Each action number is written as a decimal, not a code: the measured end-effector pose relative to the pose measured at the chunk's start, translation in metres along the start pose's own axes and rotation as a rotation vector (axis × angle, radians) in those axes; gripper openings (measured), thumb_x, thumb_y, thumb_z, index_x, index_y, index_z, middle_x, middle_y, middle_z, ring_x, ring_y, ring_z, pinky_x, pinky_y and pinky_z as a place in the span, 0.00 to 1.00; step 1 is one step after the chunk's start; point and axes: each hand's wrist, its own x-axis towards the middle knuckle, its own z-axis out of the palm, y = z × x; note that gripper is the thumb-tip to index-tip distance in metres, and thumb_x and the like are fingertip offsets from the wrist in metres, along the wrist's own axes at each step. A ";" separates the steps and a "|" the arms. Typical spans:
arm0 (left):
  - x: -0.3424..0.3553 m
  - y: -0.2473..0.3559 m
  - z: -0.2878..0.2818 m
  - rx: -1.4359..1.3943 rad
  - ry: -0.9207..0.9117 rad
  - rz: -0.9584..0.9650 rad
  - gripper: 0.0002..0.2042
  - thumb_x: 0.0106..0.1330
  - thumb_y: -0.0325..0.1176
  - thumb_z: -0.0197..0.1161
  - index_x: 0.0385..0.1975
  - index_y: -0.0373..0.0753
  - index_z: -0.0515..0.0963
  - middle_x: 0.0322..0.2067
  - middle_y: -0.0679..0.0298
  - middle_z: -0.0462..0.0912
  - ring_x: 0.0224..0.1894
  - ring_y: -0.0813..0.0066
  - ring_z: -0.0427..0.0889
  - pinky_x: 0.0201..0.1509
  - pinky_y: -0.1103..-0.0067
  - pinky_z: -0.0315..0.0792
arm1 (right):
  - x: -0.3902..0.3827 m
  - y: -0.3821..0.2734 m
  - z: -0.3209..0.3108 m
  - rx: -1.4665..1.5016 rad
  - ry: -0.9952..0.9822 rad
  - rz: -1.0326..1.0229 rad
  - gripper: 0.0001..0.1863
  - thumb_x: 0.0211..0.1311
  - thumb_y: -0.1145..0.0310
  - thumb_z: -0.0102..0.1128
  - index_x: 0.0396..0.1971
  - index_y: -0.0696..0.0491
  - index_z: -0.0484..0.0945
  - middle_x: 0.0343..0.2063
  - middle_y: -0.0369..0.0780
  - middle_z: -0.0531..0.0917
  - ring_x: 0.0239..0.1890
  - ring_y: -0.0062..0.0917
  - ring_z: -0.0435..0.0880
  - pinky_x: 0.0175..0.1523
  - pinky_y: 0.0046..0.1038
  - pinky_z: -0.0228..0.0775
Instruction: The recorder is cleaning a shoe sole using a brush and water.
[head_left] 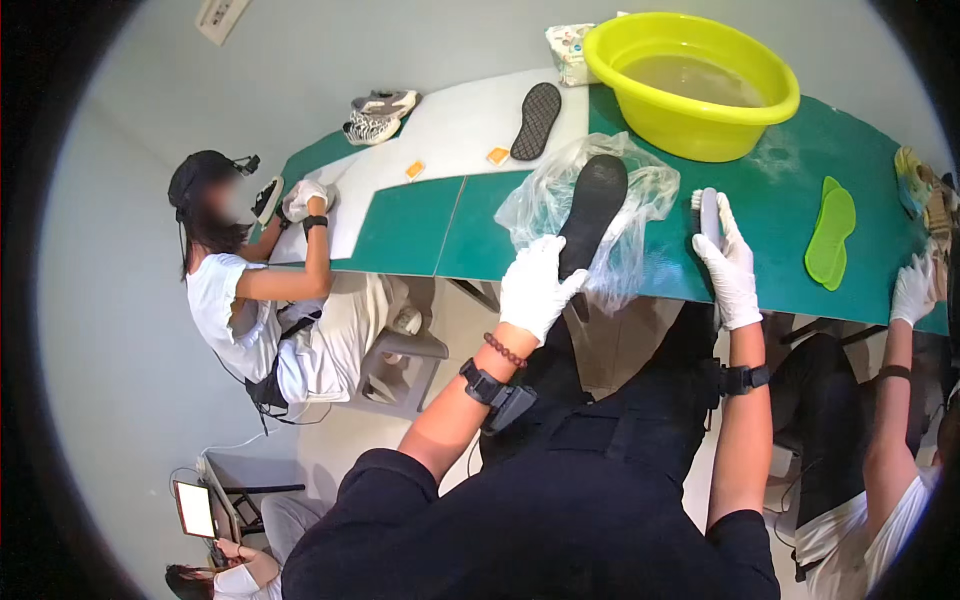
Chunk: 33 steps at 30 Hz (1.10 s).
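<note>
White gloves [736, 285] cover both our hands. Our left hand [535, 283] holds a black shoe sole [597, 205] by one end, and the other end points away from us. The sole is over a clear, crumpled plastic bag [647, 190] near the front edge of the green table [765, 205], but we cannot tell if the two touch. Our right hand [730, 262] is closed around a grey brush [709, 218]. Its white bristles [696, 208] face left, toward the sole, and we see a gap between them. Past the bag we see a big yellow-green tub [690, 138] with cloudy water [690, 80] inside. Another dark sole [536, 122] lies to the left of the tub, and bright green soles [832, 235] lie to the right of our brush.
</note>
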 end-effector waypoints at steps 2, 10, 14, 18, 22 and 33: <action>0.014 -0.002 0.001 0.183 -0.107 0.065 0.22 0.64 0.48 0.64 0.52 0.40 0.78 0.43 0.51 0.84 0.44 0.55 0.85 0.45 0.68 0.79 | 0.010 0.012 -0.002 -0.013 0.021 -0.054 0.43 0.62 0.71 0.64 0.75 0.58 0.55 0.68 0.43 0.70 0.66 0.24 0.70 0.70 0.25 0.59; 0.015 -0.008 -0.014 -0.110 0.064 -0.088 0.16 0.72 0.41 0.54 0.48 0.38 0.82 0.26 0.50 0.84 0.28 0.58 0.86 0.34 0.67 0.79 | -0.012 -0.007 -0.009 -0.079 0.085 0.020 0.42 0.60 0.69 0.64 0.74 0.55 0.59 0.66 0.43 0.74 0.64 0.23 0.72 0.68 0.24 0.61; 0.012 -0.019 -0.015 -0.971 -0.073 -0.585 0.13 0.78 0.35 0.51 0.44 0.31 0.78 0.32 0.54 0.88 0.25 0.77 0.83 0.30 0.81 0.77 | -0.009 -0.004 -0.011 -0.028 0.085 0.021 0.42 0.60 0.69 0.64 0.74 0.55 0.59 0.66 0.43 0.74 0.63 0.22 0.73 0.68 0.24 0.61; -0.009 -0.004 -0.012 -1.046 -0.433 -0.739 0.11 0.78 0.36 0.52 0.34 0.38 0.74 0.32 0.53 0.88 0.23 0.80 0.81 0.24 0.85 0.72 | -0.012 -0.005 -0.013 -0.006 0.078 0.063 0.42 0.61 0.70 0.63 0.75 0.58 0.56 0.68 0.41 0.70 0.65 0.21 0.70 0.70 0.22 0.57; -0.029 -0.001 -0.011 -1.124 -0.453 -0.794 0.11 0.79 0.38 0.52 0.36 0.40 0.75 0.32 0.55 0.89 0.23 0.81 0.81 0.25 0.86 0.72 | -0.009 -0.006 -0.012 0.064 0.011 0.040 0.43 0.62 0.70 0.64 0.75 0.60 0.54 0.71 0.41 0.65 0.68 0.22 0.66 0.72 0.22 0.54; -0.055 0.000 -0.003 -1.288 -0.573 -0.796 0.17 0.78 0.49 0.53 0.43 0.40 0.77 0.38 0.59 0.89 0.29 0.85 0.81 0.36 0.85 0.73 | -0.008 -0.003 -0.005 -0.027 0.017 0.021 0.42 0.64 0.77 0.60 0.75 0.62 0.50 0.72 0.43 0.63 0.73 0.26 0.62 0.75 0.26 0.49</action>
